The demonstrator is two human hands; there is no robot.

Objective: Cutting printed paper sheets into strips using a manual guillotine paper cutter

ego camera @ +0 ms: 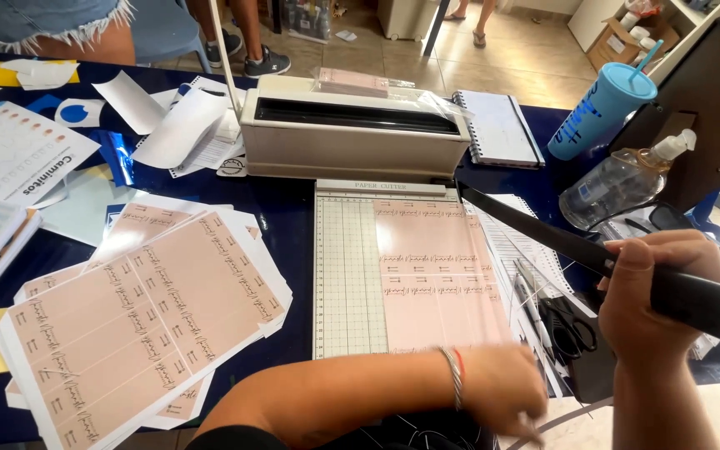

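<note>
**Pink sheet on the cutter, blade arm raised**

The right hand [656, 292] is closed in a full grip around the black handle [693, 302] of the paper cutter's long black blade arm [535, 229], which is lifted at a slant above the board's right edge. The left hand [506, 392] reaches across the body to the near right corner of the cutter; it is blurred, so I cannot tell whether its fingers are pressing flat or pinching, though it seems to rest on the lower edge of the pale pink printed sheet [435, 275]. That sheet lies flat on the right half of the cream gridded cutting board [347, 275], its right side along the cutting edge. A silver and orange bracelet [454, 375] circles the left wrist.

To the left, on the dark blue table [293, 217], sits a fanned stack of similar pink printed sheets [143, 317]. Behind the board stands a cream binding machine [352, 133], with a white spiral notebook [502, 127] beside it. At the right are a turquoise lidded tumbler with a straw [597, 112], a clear pump bottle [618, 183] and black-handled scissors [568, 325].
</note>
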